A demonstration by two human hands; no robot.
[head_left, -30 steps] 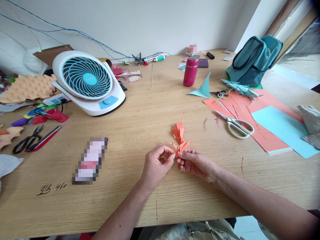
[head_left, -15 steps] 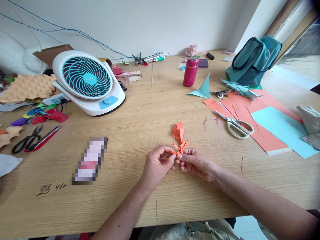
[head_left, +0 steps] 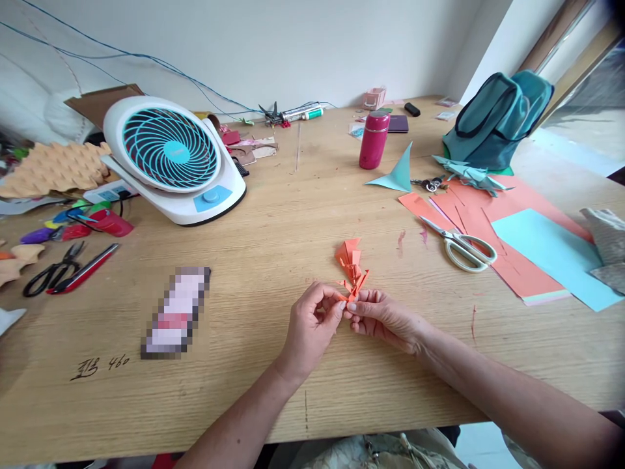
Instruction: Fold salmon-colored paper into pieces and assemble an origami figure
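Note:
A small folded orange paper figure (head_left: 350,266) lies on the wooden table (head_left: 273,247) just beyond my hands, its near end pinched between them. My left hand (head_left: 312,326) has thumb and forefinger closed on the left side of that near end. From the right, my right hand (head_left: 383,316) closes its fingertips on the same end. The fan-shaped far end of the figure points away from me.
White-handled scissors (head_left: 461,247) lie on orange and light blue paper sheets (head_left: 532,244) to the right. A white and teal fan (head_left: 170,159) stands at back left. Also here: a pink bottle (head_left: 374,138), a teal folded paper (head_left: 396,174), a teal bag (head_left: 495,117), black scissors (head_left: 51,277).
The paper figure's side flaps have been pressed closer together, and my fingertips have drawn nearer each other. The hands stay in the same place.

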